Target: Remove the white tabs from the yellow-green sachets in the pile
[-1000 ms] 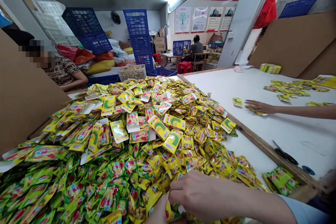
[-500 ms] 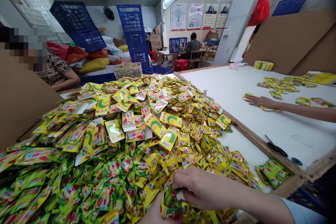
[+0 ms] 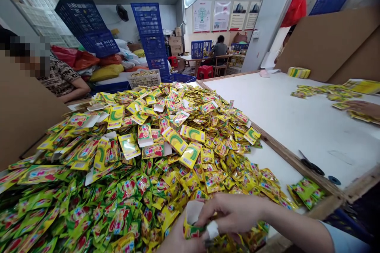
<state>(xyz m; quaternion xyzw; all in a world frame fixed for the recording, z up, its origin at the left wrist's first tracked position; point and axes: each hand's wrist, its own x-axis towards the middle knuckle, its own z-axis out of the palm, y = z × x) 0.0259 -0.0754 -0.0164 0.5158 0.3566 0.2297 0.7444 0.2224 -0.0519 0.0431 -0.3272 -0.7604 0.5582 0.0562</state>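
Note:
My left hand (image 3: 181,237) is low in the view, partly cut off by the bottom edge. Its fingers are wrapped round a small yellow, green and red carton (image 3: 190,230), whose open top shows the white inside. My right hand (image 3: 230,213) comes in from the right, with its fingers bent into the carton's mouth; what they pinch, if anything, is hidden. Something white shows at those fingers. Around both hands lies a big heap of green candy packets (image 3: 127,187) and yellow candy packets (image 3: 213,180). Several flattened or open cartons (image 3: 129,146) lie on top.
A wooden rail (image 3: 276,146) divides the heap from a white table (image 3: 252,91). Scissors (image 3: 311,166) and a tape roll (image 3: 334,180) lie by it. A co-worker's hand (image 3: 363,108) rests over packs at right; another person (image 3: 63,77) sits left behind cardboard (image 3: 26,114).
The carton's mouth has turned so its white inside shows more. My right hand has shifted slightly right and down. The co-worker's hand has slid packs to the right.

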